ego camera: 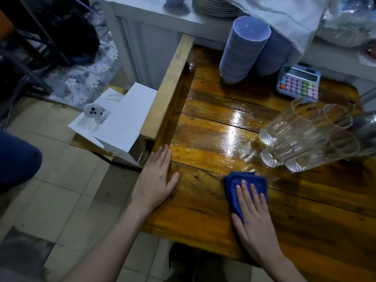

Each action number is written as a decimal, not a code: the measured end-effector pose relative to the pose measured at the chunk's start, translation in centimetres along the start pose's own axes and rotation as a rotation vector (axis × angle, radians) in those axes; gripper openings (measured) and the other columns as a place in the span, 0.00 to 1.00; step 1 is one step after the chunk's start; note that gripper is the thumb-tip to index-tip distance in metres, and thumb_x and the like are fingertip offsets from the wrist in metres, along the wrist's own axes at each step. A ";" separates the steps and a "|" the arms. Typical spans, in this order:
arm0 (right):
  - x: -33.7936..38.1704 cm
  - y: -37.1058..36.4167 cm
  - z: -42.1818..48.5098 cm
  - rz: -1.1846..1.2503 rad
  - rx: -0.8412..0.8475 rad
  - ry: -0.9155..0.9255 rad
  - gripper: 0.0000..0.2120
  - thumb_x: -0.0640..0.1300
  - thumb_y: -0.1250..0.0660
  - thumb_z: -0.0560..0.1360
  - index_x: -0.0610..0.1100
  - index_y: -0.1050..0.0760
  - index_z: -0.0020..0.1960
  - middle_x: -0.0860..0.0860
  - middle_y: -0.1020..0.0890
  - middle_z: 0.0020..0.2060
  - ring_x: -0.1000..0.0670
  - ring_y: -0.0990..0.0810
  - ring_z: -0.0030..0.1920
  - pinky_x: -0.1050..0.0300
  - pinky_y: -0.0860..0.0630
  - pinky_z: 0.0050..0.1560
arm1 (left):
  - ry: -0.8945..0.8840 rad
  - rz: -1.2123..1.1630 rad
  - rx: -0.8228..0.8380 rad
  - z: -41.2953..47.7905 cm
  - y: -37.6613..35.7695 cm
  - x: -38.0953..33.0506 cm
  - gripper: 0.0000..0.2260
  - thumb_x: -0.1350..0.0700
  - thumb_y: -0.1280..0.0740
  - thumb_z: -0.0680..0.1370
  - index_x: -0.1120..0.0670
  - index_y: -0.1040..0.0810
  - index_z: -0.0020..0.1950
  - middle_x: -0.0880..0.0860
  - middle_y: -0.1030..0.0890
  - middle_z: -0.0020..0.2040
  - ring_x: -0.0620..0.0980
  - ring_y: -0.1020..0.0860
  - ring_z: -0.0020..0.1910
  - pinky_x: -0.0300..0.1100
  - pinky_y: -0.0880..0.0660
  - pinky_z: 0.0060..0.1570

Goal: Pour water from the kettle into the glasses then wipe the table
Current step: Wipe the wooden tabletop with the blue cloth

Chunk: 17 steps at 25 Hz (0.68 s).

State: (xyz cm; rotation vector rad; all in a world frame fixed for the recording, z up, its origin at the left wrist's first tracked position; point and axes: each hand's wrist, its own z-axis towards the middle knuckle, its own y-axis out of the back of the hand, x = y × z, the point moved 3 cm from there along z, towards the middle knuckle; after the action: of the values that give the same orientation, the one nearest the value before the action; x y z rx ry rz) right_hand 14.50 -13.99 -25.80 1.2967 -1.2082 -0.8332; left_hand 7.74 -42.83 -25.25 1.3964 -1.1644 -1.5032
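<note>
Table (305, 210): glossy wood planks, with a wet sheen across the middle and a raised wood rail (171, 88) along the left edge. Bowls (242, 51): two blue stacks side by side at the far edge, touching each other. Glasses (305, 137): a tight cluster of clear ribbed ones at the right edge, upright and touching; fill level can't be read. Kettle (366, 125): only a cropped steel sliver shows, right behind the glasses at the right edge. Calculator (299, 83): pastel keys, between the bowls and the glasses, just beside the right stack. Left hand (156, 180): palm down on the left edge near the front-left corner, fingers straight and together, thumb splayed, gripping nothing. Right hand (254, 216): flat near the front edge, fingers straight and slightly spread, pressing down on the cloth, not curled round it. Cloth (236, 182): blue, folded, under the right fingertips, just in front of the glasses, at the edge of the wet patch.
</note>
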 end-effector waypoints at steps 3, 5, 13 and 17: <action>2.2 0.3 4.1 0.010 -0.031 -0.028 0.31 0.56 0.50 0.80 0.43 0.48 0.79 0.47 0.48 0.79 0.47 0.54 0.79 0.46 0.55 0.77 | 0.008 -0.012 -0.009 0.0 0.2 0.2 0.31 0.39 0.48 0.81 0.54 0.47 0.79 0.51 0.46 0.79 0.46 0.50 0.78 0.43 0.55 0.76; 4.2 0.7 7.6 -0.015 -0.023 0.063 0.31 0.56 0.50 0.80 0.45 0.49 0.79 0.47 0.48 0.79 0.47 0.55 0.79 0.46 0.55 0.77 | 0.012 -0.017 -0.009 0.2 0.2 0.2 0.31 0.40 0.47 0.80 0.54 0.46 0.79 0.51 0.46 0.79 0.46 0.50 0.78 0.43 0.55 0.76; 7.6 0.5 11.0 0.003 0.164 0.549 0.28 0.51 0.50 0.82 0.47 0.50 0.80 0.50 0.49 0.80 0.48 0.57 0.79 0.46 0.58 0.77 | 0.032 -0.031 -0.024 0.3 0.5 0.0 0.24 0.52 0.47 0.82 0.56 0.41 0.77 0.53 0.40 0.78 0.46 0.46 0.77 0.41 0.55 0.76; 3.3 1.8 11.8 0.008 0.199 0.572 0.28 0.56 0.55 0.82 0.48 0.54 0.80 0.51 0.52 0.80 0.49 0.58 0.79 0.49 0.61 0.77 | 0.043 -0.047 -0.025 0.4 0.7 -0.1 0.24 0.52 0.46 0.82 0.57 0.40 0.77 0.53 0.39 0.77 0.46 0.45 0.77 0.38 0.57 0.75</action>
State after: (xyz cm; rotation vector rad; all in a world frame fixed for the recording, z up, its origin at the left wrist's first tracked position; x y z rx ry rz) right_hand 3.62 -19.88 -24.95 1.5532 -0.8458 -0.2989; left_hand 7.29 -42.89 -24.56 1.4409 -1.0900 -1.5081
